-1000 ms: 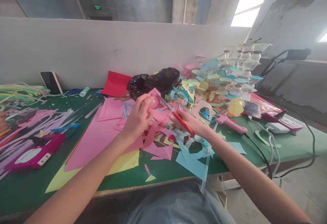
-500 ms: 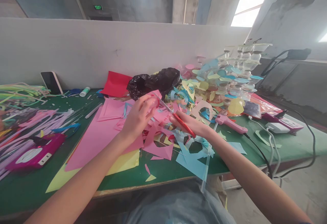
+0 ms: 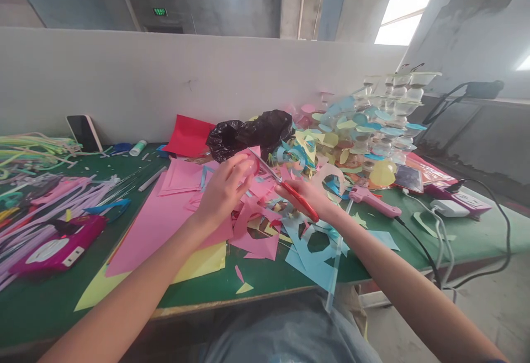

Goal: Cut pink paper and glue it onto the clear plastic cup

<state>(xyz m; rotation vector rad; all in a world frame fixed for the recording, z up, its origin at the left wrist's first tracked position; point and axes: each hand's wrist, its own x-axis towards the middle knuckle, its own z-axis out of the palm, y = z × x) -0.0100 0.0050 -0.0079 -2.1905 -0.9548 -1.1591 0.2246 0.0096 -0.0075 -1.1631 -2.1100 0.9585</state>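
Observation:
My left hand [image 3: 223, 186] is closed on a piece of pink paper [image 3: 255, 152], held up above the table. A rounded, shiny pink thing shows at its fingertips, too blurred to name surely. My right hand [image 3: 317, 196] grips red-handled scissors [image 3: 301, 201], their blades pointing up and left to the edge of the pink paper. Whether the blades are fully closed I cannot make out. Beneath both hands lie pink cut-out scraps [image 3: 257, 241] and blue paper scraps [image 3: 308, 263]. Under my left forearm is a large pink sheet [image 3: 144, 241] over a yellow one [image 3: 202, 263].
A pink glue gun [image 3: 375, 201] with its cord lies right of my right hand. Stacked clear cups with paper discs [image 3: 389, 125] rise behind it. A black plastic bag [image 3: 248, 133] sits at the back. Left are a magenta power strip [image 3: 62, 247], tubes [image 3: 78, 197] and a phone [image 3: 84, 133].
The scissors and my right hand have shifted very slightly against the pink paper. My left hand keeps its hold almost unmoved.

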